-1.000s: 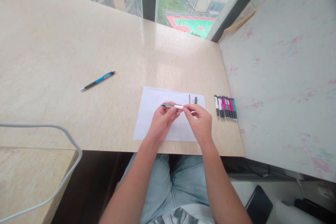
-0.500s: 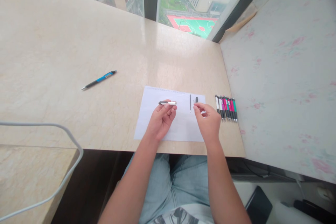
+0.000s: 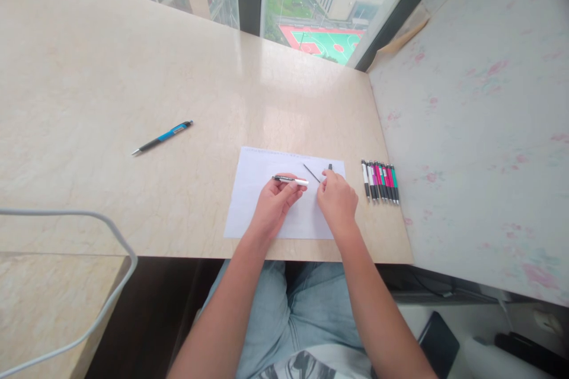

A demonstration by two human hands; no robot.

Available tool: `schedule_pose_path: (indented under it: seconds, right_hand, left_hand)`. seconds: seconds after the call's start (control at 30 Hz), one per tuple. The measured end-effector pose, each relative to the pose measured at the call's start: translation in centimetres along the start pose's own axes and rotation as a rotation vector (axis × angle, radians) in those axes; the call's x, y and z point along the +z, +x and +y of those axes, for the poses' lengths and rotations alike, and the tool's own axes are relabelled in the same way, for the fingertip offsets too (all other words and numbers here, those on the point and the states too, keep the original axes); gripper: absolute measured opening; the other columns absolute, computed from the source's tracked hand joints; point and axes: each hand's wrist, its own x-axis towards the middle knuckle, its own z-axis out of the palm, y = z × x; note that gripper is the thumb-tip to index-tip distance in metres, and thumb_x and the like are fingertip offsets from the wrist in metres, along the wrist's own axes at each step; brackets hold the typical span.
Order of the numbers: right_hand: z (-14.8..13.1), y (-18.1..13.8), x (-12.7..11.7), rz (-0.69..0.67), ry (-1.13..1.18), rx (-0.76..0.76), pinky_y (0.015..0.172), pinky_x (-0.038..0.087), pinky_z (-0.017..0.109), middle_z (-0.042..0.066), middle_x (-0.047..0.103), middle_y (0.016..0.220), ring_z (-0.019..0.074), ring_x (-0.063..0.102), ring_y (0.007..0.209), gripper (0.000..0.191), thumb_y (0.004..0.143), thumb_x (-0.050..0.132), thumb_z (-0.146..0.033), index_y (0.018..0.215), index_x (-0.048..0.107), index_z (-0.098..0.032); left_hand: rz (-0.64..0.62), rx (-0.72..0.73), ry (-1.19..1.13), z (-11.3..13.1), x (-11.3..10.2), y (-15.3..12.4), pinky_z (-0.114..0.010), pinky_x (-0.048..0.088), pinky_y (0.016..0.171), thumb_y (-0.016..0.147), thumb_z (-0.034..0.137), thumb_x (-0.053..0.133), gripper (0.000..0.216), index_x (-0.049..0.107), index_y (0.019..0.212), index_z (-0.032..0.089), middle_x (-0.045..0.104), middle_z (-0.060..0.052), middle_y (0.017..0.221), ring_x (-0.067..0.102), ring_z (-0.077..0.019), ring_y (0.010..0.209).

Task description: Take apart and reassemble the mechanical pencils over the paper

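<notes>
My left hand (image 3: 274,203) pinches a white pen barrel with a black tip (image 3: 290,179) and holds it level over a white sheet of paper (image 3: 260,192). My right hand (image 3: 336,200) is closed on a thin dark refill (image 3: 312,173), which sticks out up and to the left from its fingertips. A small black pen part (image 3: 330,167) lies on the paper just beyond my right hand's fingers.
A row of several pens (image 3: 381,182) with white, pink and green barrels lies right of the paper. A blue and black pen (image 3: 162,137) rests far left on the beige marble table (image 3: 133,71). A grey cable (image 3: 89,320) loops at lower left. The window is beyond the table.
One second ago both hands met at the pen barrel. My right hand then moved right to the refill lying on the paper. It now holds the refill tilted, closer to the barrel.
</notes>
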Motion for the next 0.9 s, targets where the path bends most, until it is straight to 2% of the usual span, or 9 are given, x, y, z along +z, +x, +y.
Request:
schedule_pose_path:
  seconds: [0.23,0.33,0.47,0.57,0.73,0.9]
  right_hand:
    - [-1.0,0.5,-0.5,-0.102,-0.174,0.038,0.069,0.044,0.031,0.013,0.068,0.106,0.024,0.067,0.089,0.027,0.091,0.048,-0.015,0.11,0.067,-0.018]
    - [-0.2,0.4,-0.7,-0.051,-0.075,-0.031,0.07,0.045,0.032,0.012,0.069,0.103,0.0244,0.066,0.09,0.021,0.088,0.053,-0.016,0.101,0.069,-0.018]
    - [1.9,-0.6,-1.5,0.033,0.301,-0.222,0.074,0.049,0.032,0.008,0.07,0.093,0.0207,0.066,0.085,0.019,0.092,0.055,-0.026,0.094,0.072,-0.019]
    - [3.5,-1.8,-2.6,0.048,0.51,-0.276,0.069,0.052,0.031,0.006,0.074,0.094,0.0194,0.066,0.081,0.022,0.095,0.055,-0.033,0.095,0.074,-0.021]
    - [5.2,-3.1,-4.6,0.093,0.49,-0.377,0.07,0.052,0.033,0.005,0.074,0.089,0.0177,0.065,0.075,0.019,0.095,0.057,-0.027,0.096,0.076,-0.022]
    - [5.3,-2.9,-4.7,0.144,0.397,-0.475,0.072,0.052,0.034,0.006,0.072,0.087,0.0192,0.066,0.08,0.021,0.096,0.055,-0.024,0.097,0.076,-0.022]
  left_hand:
    - [0.004,-0.008,-0.001,0.0,0.0,0.1,-0.027,0.052,0.084,0.075,0.024,0.082,0.025,0.068,0.094,0.016,0.074,-0.005,0.094,0.07,-0.0138,0.086]
    - [0.003,-0.009,-0.014,0.0,-0.1,0.2,-0.026,0.052,0.084,0.075,0.024,0.082,0.025,0.068,0.094,0.015,0.074,-0.005,0.094,0.069,-0.0133,0.085]
    - [0.004,-0.013,-0.054,0.1,-0.1,0.1,-0.024,0.052,0.082,0.076,0.023,0.081,0.025,0.067,0.095,0.015,0.073,-0.005,0.096,0.069,-0.0121,0.085]
    - [0.011,-0.016,-0.09,0.2,-0.2,0.1,-0.023,0.052,0.08,0.076,0.022,0.081,0.025,0.067,0.095,0.015,0.072,-0.005,0.095,0.068,-0.0116,0.085]
    - [0.02,-0.015,-0.124,0.3,-0.2,0.1,-0.021,0.052,0.078,0.075,0.021,0.081,0.025,0.067,0.095,0.015,0.072,-0.004,0.092,0.069,-0.0112,0.084]
    - [0.007,-0.001,-0.112,0.3,-0.3,0.1,-0.021,0.052,0.078,0.076,0.021,0.081,0.024,0.067,0.094,0.016,0.072,-0.004,0.093,0.068,-0.0111,0.083]
